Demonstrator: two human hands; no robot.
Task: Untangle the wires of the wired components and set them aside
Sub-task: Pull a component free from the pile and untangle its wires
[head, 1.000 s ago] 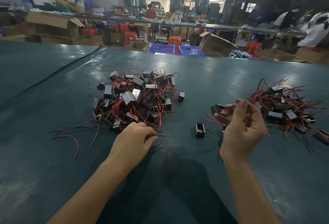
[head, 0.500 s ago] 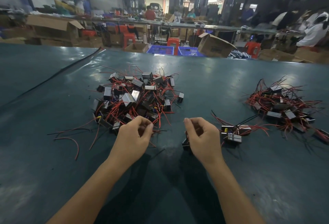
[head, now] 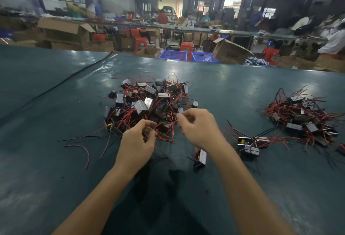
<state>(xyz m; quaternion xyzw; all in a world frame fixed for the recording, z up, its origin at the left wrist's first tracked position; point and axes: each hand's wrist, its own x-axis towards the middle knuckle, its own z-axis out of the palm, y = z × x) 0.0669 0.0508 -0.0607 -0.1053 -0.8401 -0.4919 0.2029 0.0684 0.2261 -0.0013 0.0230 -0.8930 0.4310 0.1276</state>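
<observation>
Nearest us, a lone black-and-silver boxy component lies on the dark green surface, just behind the right grip. The left hand has its grip pinched on thin red wires at the near edge of the tangled heap of wired components. The right hand is alongside with its fingers curled, but it's blurred and I can't tell what that grip holds. Well right of it sits the sorted pile of wired components.

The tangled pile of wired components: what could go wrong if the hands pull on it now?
1. The left hand seems to pinch red wires at the edge of the tangled pile; a pull may drag several knotted components along.
2. The right hand is at the pile, its forearm over a lone component, which it may knock away.
</observation>
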